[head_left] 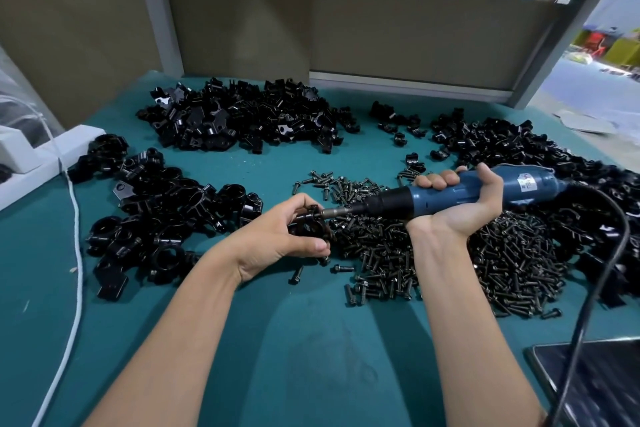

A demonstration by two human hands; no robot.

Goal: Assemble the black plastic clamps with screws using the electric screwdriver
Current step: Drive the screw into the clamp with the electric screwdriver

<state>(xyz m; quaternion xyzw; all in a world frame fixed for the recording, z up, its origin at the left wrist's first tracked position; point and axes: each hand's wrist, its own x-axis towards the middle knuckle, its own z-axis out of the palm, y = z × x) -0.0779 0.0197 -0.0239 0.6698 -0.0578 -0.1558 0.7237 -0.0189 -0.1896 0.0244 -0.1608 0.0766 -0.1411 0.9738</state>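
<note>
Bare table [311, 357] lies open between the forearms at the near edge; a black cord [588, 305] crosses the near right corner. Mid-table, the left hand [277, 236] grips a clamp [310, 224]. The right hand [460, 198] grips the screwdriver [440, 203], its bit meeting the clamp. Beneath and to the right lie heaped screws [512, 263]. Along the left, far and right edges sit clamp piles [242, 118].

A single wide-angle camera on the person's head looks forward and down, close over the teal surface [304, 350]. Both forearms [460, 305] enter from 6 o'clock, and a board wall [415, 31] closes the view at 12 o'clock.
</note>
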